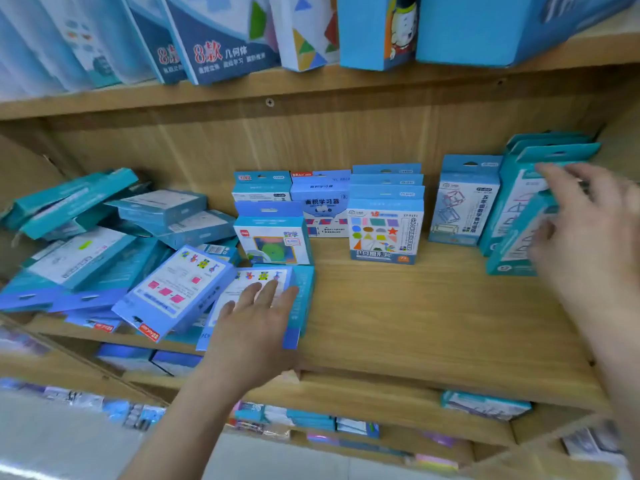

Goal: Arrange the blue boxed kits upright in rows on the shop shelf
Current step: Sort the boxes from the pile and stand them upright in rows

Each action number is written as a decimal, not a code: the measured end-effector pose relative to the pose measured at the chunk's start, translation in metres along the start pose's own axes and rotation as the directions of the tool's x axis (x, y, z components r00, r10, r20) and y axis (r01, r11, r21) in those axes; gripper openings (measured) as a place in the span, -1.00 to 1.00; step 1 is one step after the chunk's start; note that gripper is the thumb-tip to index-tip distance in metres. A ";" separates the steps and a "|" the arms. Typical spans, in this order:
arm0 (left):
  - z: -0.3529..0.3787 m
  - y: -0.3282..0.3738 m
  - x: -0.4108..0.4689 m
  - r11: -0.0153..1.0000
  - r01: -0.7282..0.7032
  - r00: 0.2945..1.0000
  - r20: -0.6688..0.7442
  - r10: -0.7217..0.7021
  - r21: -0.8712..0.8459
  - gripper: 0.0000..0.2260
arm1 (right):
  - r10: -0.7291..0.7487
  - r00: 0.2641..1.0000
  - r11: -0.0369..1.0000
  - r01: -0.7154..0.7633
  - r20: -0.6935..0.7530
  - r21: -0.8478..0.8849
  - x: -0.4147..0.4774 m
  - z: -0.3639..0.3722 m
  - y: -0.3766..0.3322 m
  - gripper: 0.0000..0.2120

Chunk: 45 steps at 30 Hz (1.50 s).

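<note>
A wooden shop shelf (433, 323) holds many blue boxed kits. On the left lies a jumbled pile of flat kits (104, 244). My left hand (256, 323) rests flat, fingers spread, on a flat kit (294, 306) at the pile's right edge. Upright kits stand in short rows at the back: a shapes kit (384, 230), a number kit (273, 237) and a cube-frame kit (464, 206). At the far right my right hand (585, 220) touches a leaning teal kit (512, 244) in the upright row; it is blurred and its grip is unclear.
The shelf above (311, 88) carries larger blue boxes (221, 39) that overhang its edge. Lower shelves (381, 400) hold more packets. Bare wood lies between my two hands at the shelf front. A wooden side panel (620, 143) bounds the right end.
</note>
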<state>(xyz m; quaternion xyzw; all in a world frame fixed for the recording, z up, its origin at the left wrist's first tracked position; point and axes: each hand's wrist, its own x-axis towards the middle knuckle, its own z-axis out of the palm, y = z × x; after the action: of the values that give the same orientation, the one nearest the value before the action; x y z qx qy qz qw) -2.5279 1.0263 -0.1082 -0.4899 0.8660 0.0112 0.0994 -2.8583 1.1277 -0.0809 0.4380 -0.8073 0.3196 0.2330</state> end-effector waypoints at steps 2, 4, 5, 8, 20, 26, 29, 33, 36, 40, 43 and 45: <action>0.010 -0.014 -0.005 0.998 -0.006 0.996 0.085 0.001 0.058 -0.17 | 0.049 0.998 0.998 -0.047 0.040 -0.044 0.001 -0.001 0.003 -0.41; 0.015 -0.021 -0.007 0.996 -0.050 0.999 0.007 0.050 0.070 -0.20 | 0.082 0.991 0.992 -0.071 0.105 -0.105 0.001 -0.002 0.003 -0.51; 0.016 -0.025 -0.007 0.997 -0.063 0.997 -0.051 0.065 0.050 -0.22 | 0.080 0.987 0.988 -0.060 0.143 -0.142 0.000 -0.004 0.003 -0.57; 0.011 -0.037 -0.007 0.971 -0.237 0.932 -0.271 0.240 0.044 -0.43 | 0.087 0.981 0.980 -0.052 0.176 -0.192 -0.006 -0.016 -0.007 -0.64; -0.059 -0.037 0.020 0.464 -0.393 0.833 -0.521 -0.188 -0.794 -0.89 | -0.044 0.969 0.995 0.064 0.244 -0.074 -0.022 -0.050 -0.067 -0.65; -0.070 -0.016 0.039 0.337 -0.397 0.887 -0.451 -0.098 -0.854 -0.85 | -0.068 0.955 0.990 0.101 0.288 -0.102 -0.023 -0.045 -0.064 -0.66; -0.067 -0.004 0.045 0.413 -0.402 0.887 -0.459 -0.043 -0.817 -0.87 | -0.077 0.957 0.991 0.105 0.279 -0.086 -0.021 -0.044 -0.062 -0.64; -0.057 0.015 0.051 0.620 -0.410 0.877 -0.476 0.067 -0.669 -0.91 | -0.051 0.966 0.990 0.082 0.253 -0.113 -0.018 -0.043 -0.054 -0.58; -0.052 0.027 0.053 0.708 -0.437 0.861 -0.486 0.151 -0.555 -0.87 | 0.020 0.964 0.993 0.011 0.266 -0.117 -0.015 -0.042 -0.044 -0.53; -0.048 0.036 0.058 0.793 -0.467 0.821 -0.524 0.226 -0.390 -0.81 | 0.174 0.924 0.936 -0.263 0.340 0.235 -0.012 -0.031 -0.034 -0.55; -0.047 0.034 0.059 0.784 -0.457 0.830 -0.517 0.207 -0.420 -0.79 | 0.259 0.884 0.769 -0.432 0.388 0.470 -0.017 -0.025 -0.030 -0.52; -0.046 0.028 0.059 0.794 -0.434 0.859 -0.461 0.222 -0.425 -0.64 | 0.269 0.874 0.700 -0.467 0.406 0.541 -0.019 -0.020 -0.027 -0.47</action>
<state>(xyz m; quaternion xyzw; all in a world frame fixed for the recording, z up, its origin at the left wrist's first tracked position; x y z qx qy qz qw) -2.5889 0.9853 -0.0766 -0.3291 0.9056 0.1627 -0.2124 -2.8234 1.1421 -0.0711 0.3601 -0.7520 0.5393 -0.1182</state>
